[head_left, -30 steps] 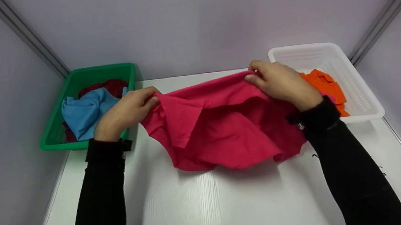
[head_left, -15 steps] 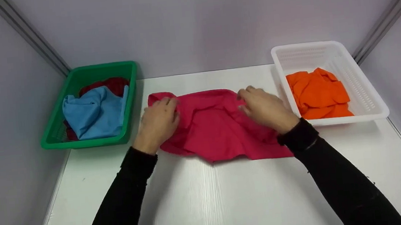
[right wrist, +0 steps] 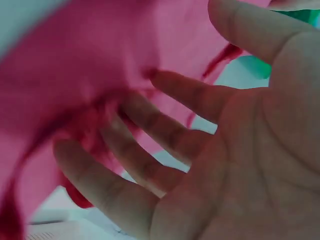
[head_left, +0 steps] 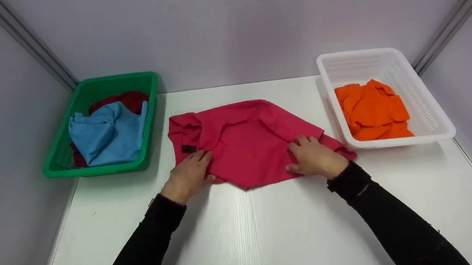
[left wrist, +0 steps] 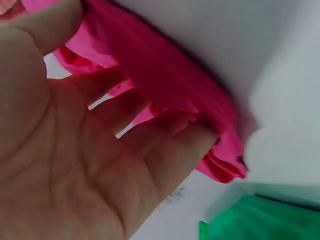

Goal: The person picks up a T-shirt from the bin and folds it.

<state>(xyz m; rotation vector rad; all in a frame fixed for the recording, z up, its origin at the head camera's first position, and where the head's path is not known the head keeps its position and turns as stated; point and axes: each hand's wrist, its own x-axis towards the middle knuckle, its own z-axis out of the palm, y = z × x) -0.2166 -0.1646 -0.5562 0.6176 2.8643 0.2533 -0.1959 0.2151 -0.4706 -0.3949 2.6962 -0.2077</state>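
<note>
A pink-red garment point(head_left: 250, 144) lies loosely spread and creased on the white table point(head_left: 246, 235), with a small black patch point(head_left: 188, 148) near its left end. My left hand point(head_left: 190, 176) touches the garment's lower left part, its fingers fairly straight. Over the lower right part rests my right hand point(head_left: 314, 157), fingers loosely spread on the fabric. In the left wrist view the fingertips reach the garment's edge point(left wrist: 165, 70). The right wrist view shows the palm and extended fingers against the pink-red fabric point(right wrist: 90, 60).
At the back left stands a green basket point(head_left: 153, 110) holding a blue cloth point(head_left: 108, 134) and a dark red cloth point(head_left: 129, 101). A white basket point(head_left: 426, 110) with an orange cloth point(head_left: 372, 110) stands at the back right. Grey walls point(head_left: 234, 28) enclose the table.
The pink-red garment, earlier held up by both hands, came down onto the table and was let go. Both hands then moved nearer along it, and the fabric now lies flatter.
</note>
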